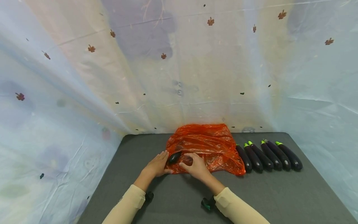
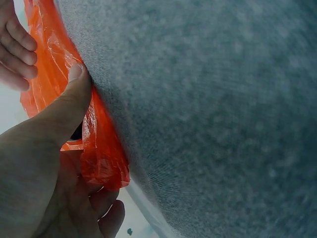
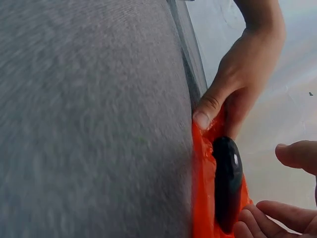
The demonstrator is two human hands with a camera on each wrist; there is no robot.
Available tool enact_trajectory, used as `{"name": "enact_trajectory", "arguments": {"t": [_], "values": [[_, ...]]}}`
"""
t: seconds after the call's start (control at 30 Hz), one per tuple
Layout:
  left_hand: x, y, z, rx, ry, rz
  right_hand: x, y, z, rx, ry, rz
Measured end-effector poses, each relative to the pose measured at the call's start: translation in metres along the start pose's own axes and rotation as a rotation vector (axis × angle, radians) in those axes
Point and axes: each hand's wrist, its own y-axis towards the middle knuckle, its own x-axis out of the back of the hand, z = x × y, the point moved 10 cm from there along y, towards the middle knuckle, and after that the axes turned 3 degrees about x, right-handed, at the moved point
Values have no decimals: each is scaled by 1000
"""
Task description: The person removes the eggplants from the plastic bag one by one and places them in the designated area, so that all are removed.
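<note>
A crinkled red plastic bag (image 1: 204,138) lies on the table, its mouth toward the left. One dark eggplant (image 1: 174,157) shows in that mouth, and its glossy rounded end (image 3: 228,153) is plain in the right wrist view. My left hand (image 1: 157,165) holds the bag's left edge, with the thumb (image 2: 74,96) on the near side and the fingers beyond. Over the bag, just right of this eggplant, my right hand (image 1: 197,166) has thumb and fingers spread apart. Its fingertips (image 3: 247,218) are close to the eggplant; whether they touch it I cannot tell.
Several eggplants (image 1: 268,155) with green stem ends lie side by side on the grey table (image 1: 173,202), right of the bag. The leftmost one touches or nearly touches the bag. A patterned plastic sheet (image 1: 195,77) hangs behind the table and along its sides.
</note>
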Motion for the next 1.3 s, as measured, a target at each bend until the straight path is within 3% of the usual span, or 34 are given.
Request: {"name": "enact_trajectory", "arguments": {"t": [0.33,0.8,1.3], "values": [[13,-9,-8,16,-10,16,-18,6,-1,-57,17,-28],[13,-11,-8,28,-35,18,-33,14,-2,-144,80,-102],[11,-7,-6,27,-54,11,-42,16,-11,-231,75,-207]]}}
